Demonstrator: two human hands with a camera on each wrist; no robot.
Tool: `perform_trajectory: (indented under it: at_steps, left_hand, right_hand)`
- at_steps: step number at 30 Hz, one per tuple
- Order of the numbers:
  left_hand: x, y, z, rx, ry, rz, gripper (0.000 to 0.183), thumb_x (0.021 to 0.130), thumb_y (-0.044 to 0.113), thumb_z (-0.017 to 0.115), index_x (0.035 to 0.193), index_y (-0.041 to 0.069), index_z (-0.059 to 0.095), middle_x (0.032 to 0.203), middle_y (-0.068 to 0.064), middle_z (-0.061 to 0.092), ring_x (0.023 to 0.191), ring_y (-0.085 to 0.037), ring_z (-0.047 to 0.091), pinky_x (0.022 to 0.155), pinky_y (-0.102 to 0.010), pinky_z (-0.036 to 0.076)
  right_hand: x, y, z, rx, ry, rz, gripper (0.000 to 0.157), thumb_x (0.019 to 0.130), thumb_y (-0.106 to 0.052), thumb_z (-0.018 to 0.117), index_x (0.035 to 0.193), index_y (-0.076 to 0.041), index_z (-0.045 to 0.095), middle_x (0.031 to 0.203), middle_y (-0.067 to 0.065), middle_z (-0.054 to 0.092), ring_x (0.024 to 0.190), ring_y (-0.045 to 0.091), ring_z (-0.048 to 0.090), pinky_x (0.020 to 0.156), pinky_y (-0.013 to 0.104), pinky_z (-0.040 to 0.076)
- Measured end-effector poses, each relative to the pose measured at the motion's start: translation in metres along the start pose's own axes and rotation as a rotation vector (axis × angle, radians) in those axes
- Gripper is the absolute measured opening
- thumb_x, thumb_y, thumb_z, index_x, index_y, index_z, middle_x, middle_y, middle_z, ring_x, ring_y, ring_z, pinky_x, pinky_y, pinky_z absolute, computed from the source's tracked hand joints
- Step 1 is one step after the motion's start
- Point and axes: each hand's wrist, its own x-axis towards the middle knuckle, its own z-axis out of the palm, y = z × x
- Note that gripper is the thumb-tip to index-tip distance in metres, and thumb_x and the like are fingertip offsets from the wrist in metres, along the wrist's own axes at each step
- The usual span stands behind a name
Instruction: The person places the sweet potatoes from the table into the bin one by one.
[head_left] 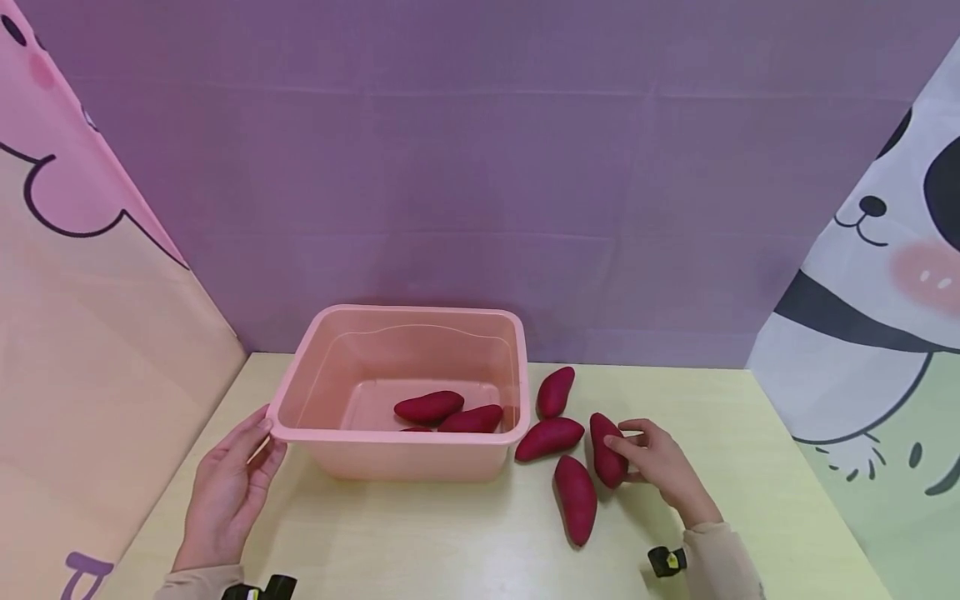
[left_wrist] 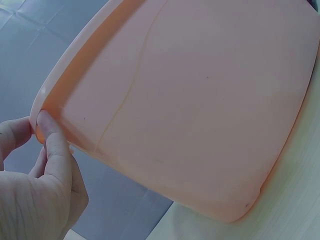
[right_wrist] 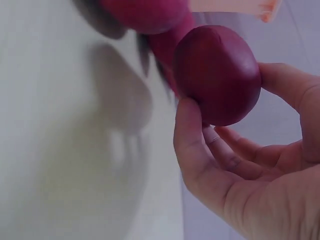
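Currently, the right hand (head_left: 663, 467) is pinching a potato (head_left: 606, 457), its fingers (right_wrist: 285, 82) pressing on opposite sides and holding the potato just to their left in the head view. Three more potatoes are lying on the bench (head_left: 420, 558) left of the right fingers: a far potato (head_left: 556, 392) is leaning away beyond them, a middle potato (head_left: 550, 439) is resting roughly level with them and close to the tub (head_left: 405, 458), and a near potato (head_left: 576, 500) is lying on the person's side of them. Meanwhile, the left hand (head_left: 228, 492) is pinching the tub's rim (head_left: 272, 423) at the near left corner, with its fingers (left_wrist: 17, 132) closing on the edge. The tub is spreading out to the right of the left fingers, its opening facing up. Inside it, well right of the left fingers, two potatoes (head_left: 429, 407) are lying side by side, and a sliver of another (head_left: 417, 430) is peeking over the front rim, mostly hidden. A purple cloth (head_left: 487, 167) is hanging beyond both sets of fingers; a printed panda (head_left: 885, 258) is showing right of the right fingers, and a pink print (head_left: 75, 187) is showing beyond and left of the left fingers.
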Motion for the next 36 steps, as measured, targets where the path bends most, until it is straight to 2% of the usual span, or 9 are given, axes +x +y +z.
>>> perform_trajectory:
  at_steps: [7, 16, 20, 25, 32, 36]
  left_hand:
    - [0.0, 0.003, 0.001, 0.002, 0.006, -0.005, 0.025, 0.101, -0.002, 0.055, 0.114, 0.003, 0.075, 0.112, -0.007, 0.068, 0.093, -0.016, 0.066, 0.085, -0.022, 0.057]
    - [-0.001, 0.004, 0.0, -0.01, 0.003, 0.004, 0.025, 0.101, -0.003, 0.054, 0.115, 0.002, 0.074, 0.113, -0.007, 0.068, 0.095, -0.016, 0.065, 0.086, -0.023, 0.056]
    - [-0.002, 0.004, -0.001, -0.015, -0.004, 0.011, 0.026, 0.101, -0.004, 0.054, 0.116, 0.002, 0.074, 0.113, -0.008, 0.068, 0.096, -0.017, 0.066, 0.087, -0.023, 0.056]
    - [-0.003, 0.004, 0.0, -0.024, -0.006, 0.013, 0.026, 0.101, -0.005, 0.054, 0.116, 0.001, 0.074, 0.113, -0.009, 0.069, 0.095, -0.018, 0.066, 0.087, -0.024, 0.056]
    - [-0.005, 0.003, 0.002, -0.013, -0.013, 0.018, 0.026, 0.101, -0.004, 0.054, 0.116, 0.001, 0.074, 0.113, -0.008, 0.069, 0.095, -0.017, 0.067, 0.087, -0.024, 0.056]
    - [-0.005, 0.001, 0.002, -0.007, -0.015, 0.013, 0.026, 0.101, -0.004, 0.054, 0.116, 0.001, 0.074, 0.113, -0.008, 0.069, 0.094, -0.017, 0.067, 0.087, -0.024, 0.056]
  right_hand:
    - [0.005, -0.031, -0.004, 0.02, -0.035, -0.063, 0.053, 0.097, -0.02, 0.068, 0.136, 0.008, 0.046, 0.111, 0.02, 0.059, 0.087, 0.024, 0.068, 0.076, 0.045, 0.062]
    - [0.02, -0.109, 0.005, -0.013, -0.109, -0.217, 0.055, 0.097, -0.022, 0.069, 0.139, 0.006, 0.046, 0.121, 0.025, 0.057, 0.095, 0.024, 0.065, 0.074, 0.039, 0.062]
    - [0.028, -0.145, 0.02, -0.018, -0.14, -0.249, 0.055, 0.095, -0.023, 0.07, 0.139, 0.003, 0.048, 0.121, 0.023, 0.057, 0.097, 0.026, 0.063, 0.076, 0.042, 0.062]
    - [0.041, -0.18, 0.046, -0.043, -0.181, -0.259, 0.051, 0.094, -0.023, 0.072, 0.135, 0.0, 0.052, 0.115, 0.021, 0.06, 0.09, 0.028, 0.066, 0.076, 0.043, 0.062]
    - [0.062, -0.212, 0.084, -0.119, -0.252, -0.248, 0.053, 0.091, -0.026, 0.076, 0.134, -0.006, 0.053, 0.12, 0.016, 0.063, 0.093, 0.029, 0.067, 0.077, 0.043, 0.062]
    - [0.071, -0.227, 0.112, -0.146, -0.303, -0.26, 0.053, 0.089, -0.024, 0.077, 0.133, -0.004, 0.053, 0.121, 0.016, 0.062, 0.097, 0.03, 0.066, 0.074, 0.042, 0.062]
